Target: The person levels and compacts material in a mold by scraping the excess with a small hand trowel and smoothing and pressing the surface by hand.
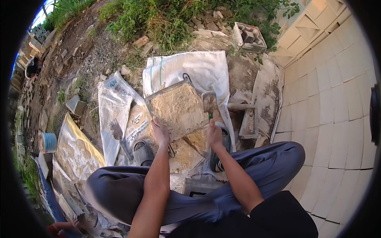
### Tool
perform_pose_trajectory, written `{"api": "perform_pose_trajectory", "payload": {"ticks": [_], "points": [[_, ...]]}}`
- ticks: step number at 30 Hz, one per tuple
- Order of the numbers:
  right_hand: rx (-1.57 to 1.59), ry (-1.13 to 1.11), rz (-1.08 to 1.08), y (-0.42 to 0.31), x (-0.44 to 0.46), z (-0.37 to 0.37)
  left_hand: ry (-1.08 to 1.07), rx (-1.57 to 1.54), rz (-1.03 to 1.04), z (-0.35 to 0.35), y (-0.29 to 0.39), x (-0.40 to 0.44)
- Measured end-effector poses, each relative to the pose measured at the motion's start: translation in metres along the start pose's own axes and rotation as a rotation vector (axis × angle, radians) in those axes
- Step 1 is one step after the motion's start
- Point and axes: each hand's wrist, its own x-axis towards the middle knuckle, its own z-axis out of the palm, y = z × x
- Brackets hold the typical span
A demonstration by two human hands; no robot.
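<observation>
A rectangular mould packed with tan, sandy mix lies tilted in front of me, with wire loops at its far and near edges. My left hand is closed on its near left edge, thumb over the top. In my right hand is a flat-bladed trowel. Its blade rests over the mould's right side, and a bit of green shows at the handle. My right fingers are close to the mould's near right corner; whether they touch it I cannot tell.
White sacks lie under and behind the mould. Another trowel lies at left, near my slipper. A hammer-like tool rests on a narrow trough at right. Stacked pale blocks line the right side; a bucket stands left.
</observation>
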Motion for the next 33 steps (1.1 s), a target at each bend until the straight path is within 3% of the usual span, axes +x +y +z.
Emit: {"api": "perform_pose_trajectory", "payload": {"ticks": [5,7,9,11,12,13,14,15,17,21,23,26,31,33], "points": [[-0.309,0.023,-0.074,0.024,0.003,0.016,0.038,-0.023,-0.037,0.001,0.007,0.009],[-0.154,0.146,-0.009,0.016,0.005,0.022,0.009,-0.158,0.001,0.000,0.000,0.006],[-0.074,0.023,-0.002,-0.009,0.008,0.014,0.059,-0.234,0.031,0.001,-0.010,0.013],[0.009,-0.126,0.030,-0.035,-0.009,0.018,-0.139,-0.318,-0.029,-0.006,-0.025,0.027],[0.097,-0.102,-0.069,-0.041,-0.017,0.023,-0.119,-0.302,-0.047,-0.010,-0.033,0.035],[0.189,-0.072,-0.165,-0.043,-0.024,0.029,-0.243,-0.432,-0.184,-0.014,-0.038,0.044],[0.108,-0.081,-0.172,-0.017,-0.026,0.049,-0.366,-0.571,-0.311,-0.019,-0.039,0.054],[0.112,-0.089,-0.184,0.003,-0.034,0.063,-0.353,-0.573,-0.305,-0.026,-0.032,0.062],[-0.290,-0.117,-0.004,0.026,-0.051,0.077,-0.534,-0.493,-0.441,-0.042,-0.014,0.070],[-0.231,-0.199,0.061,-0.007,-0.050,0.064,-0.541,-0.391,-0.487,-0.038,-0.017,0.082],[-0.062,-0.206,-0.049,-0.053,-0.051,0.051,-0.540,-0.433,-0.501,-0.038,-0.012,0.081],[0.095,-0.263,-0.151,-0.055,-0.046,0.055,-0.525,-0.473,-0.530,-0.039,-0.011,0.080],[-0.134,-0.230,0.031,0.002,-0.060,0.082,-0.512,-0.403,-0.514,-0.030,-0.023,0.083],[-0.188,-0.321,0.246,-0.004,-0.059,0.081,-0.491,-0.422,-0.483,-0.034,-0.023,0.080]]}}
